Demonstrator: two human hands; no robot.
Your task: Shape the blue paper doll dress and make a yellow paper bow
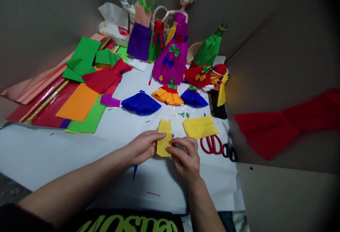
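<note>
A small upright piece of yellow crepe paper is held between my two hands, above the white-covered table. My left hand pinches its left side, thumb across the front and the other fingers behind. With thumb and fingertips, my right hand grips the lower right edge. Just beyond my right hand lies a folded yellow paper, partly over red-handled scissors. Black-handled scissors rest to the right of these. A blue pleated paper skirt lies beyond my left hand.
Coloured paper sheets pile up at the left. Behind stand a doll in a purple paper dress, a tissue pack and a green-wrapped bottle. A dark phone lies near the right wall, where red paper hangs.
</note>
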